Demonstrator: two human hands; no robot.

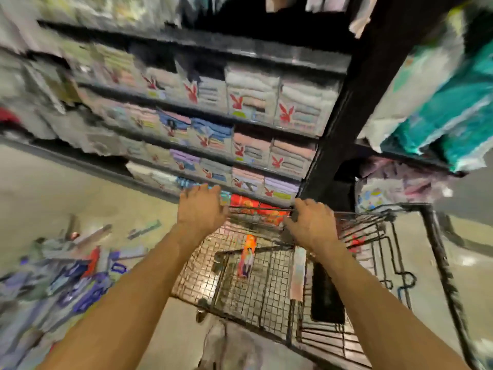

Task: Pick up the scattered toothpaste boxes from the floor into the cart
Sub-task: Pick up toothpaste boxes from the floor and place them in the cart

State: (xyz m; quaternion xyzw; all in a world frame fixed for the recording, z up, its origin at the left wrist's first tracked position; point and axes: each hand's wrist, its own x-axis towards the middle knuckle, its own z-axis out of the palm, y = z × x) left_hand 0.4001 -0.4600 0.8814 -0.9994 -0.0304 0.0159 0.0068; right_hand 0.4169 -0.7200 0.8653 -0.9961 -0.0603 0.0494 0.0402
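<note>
broadly, the frame is motion-blurred and fine detail is lost. tall black store shelving stocked with folded textile packs (202, 121) fills the far side. below it stands the black wire shopping cart (266, 289), seen from above on the pale tiled floor (53, 182). the scattered toothpaste boxes, long narrow cartons in blue, purple and red (80, 273), lie in a loose heap on the floor, left of the cart and apart from it. one orange carton (248, 255) lies inside the cart basket.

right grip (309, 222): fingers curled over the cart's far rim wire, holding it. left grip (201, 206): fingers bent at the left end of that rim; blur hides whether they close on the wire, so i cannot tell.

handling assessment: the cartons should be light, stiff along their length, yet easily crushed at the flat faces and end flaps. glossy card may slip. best hold is judged to be across the narrow sides at mid-length, several stacked parallel, rather than by an end.
</note>
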